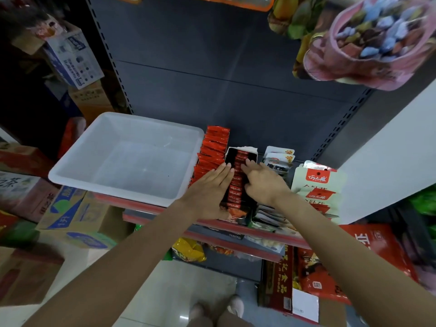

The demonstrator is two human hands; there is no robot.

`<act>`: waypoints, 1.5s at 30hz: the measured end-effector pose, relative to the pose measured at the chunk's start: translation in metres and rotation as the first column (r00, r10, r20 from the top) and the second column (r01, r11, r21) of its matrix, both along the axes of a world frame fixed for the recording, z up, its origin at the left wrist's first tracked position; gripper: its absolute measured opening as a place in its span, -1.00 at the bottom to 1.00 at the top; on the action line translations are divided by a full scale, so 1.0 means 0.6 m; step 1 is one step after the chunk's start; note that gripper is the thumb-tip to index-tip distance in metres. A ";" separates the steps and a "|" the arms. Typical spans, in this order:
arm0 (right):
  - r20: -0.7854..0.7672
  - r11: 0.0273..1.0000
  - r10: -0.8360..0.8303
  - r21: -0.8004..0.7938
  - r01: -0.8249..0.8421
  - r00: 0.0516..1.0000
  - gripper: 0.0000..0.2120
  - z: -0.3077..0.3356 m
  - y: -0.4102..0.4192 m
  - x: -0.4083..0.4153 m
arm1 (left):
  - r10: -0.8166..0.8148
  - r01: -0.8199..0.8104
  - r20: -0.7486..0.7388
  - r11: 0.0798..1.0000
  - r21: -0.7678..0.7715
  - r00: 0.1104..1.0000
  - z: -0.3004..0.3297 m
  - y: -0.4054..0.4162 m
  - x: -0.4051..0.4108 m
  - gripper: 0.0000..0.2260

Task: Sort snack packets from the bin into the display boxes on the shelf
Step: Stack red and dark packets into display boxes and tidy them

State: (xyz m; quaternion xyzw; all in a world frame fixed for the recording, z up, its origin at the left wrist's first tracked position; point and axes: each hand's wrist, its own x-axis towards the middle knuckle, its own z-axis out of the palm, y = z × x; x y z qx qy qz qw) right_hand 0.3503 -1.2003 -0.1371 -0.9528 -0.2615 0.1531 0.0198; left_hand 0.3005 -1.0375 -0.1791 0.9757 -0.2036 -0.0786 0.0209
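Task looks near done — the white bin sits on the shelf at its left front edge and shows nothing inside; bare bottom visible all over.

Packets are already on the shelf, right of the bin. One row of red packets stands on edge just beside the bin's right wall; whether it sits in a box I cannot tell. Next right, one black display box with a single file of dark-red packets running front to back, roughly ten visible, the rest hidden by the hands. Further right, a stack of pale packets, three or so tops showing, and at the right front edge larger cream packs, at least two.

Left hand lies flat, fingers straight and together, pressing on the box's left side and the red row. Right hand rests on the box's right side, fingers lightly bent and touching the dark-red file — holding nothing that I can see.

Judgement: this is tidying, squaring the last file in the box. What is left is likely just straightening, maybe removing the bin.

Count: bins one, display boxes clearly seen one, packet groups four, hands two.
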 end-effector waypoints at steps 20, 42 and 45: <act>0.175 0.985 -0.101 -0.122 0.123 0.979 -0.76 0.009 0.063 0.127 | -0.062 0.052 0.060 0.986 0.158 0.996 0.003 0.041 0.014 -0.12; 0.287 0.992 -0.125 0.026 0.123 0.950 -0.57 0.004 -0.021 0.019 | 0.074 -0.074 0.008 0.997 0.002 0.997 0.005 -0.009 0.037 -0.46; 0.323 0.969 -0.231 0.162 0.187 0.918 -0.57 0.012 -0.072 -0.005 | 0.116 -0.115 -0.042 0.993 0.026 0.992 0.019 -0.020 0.047 -0.47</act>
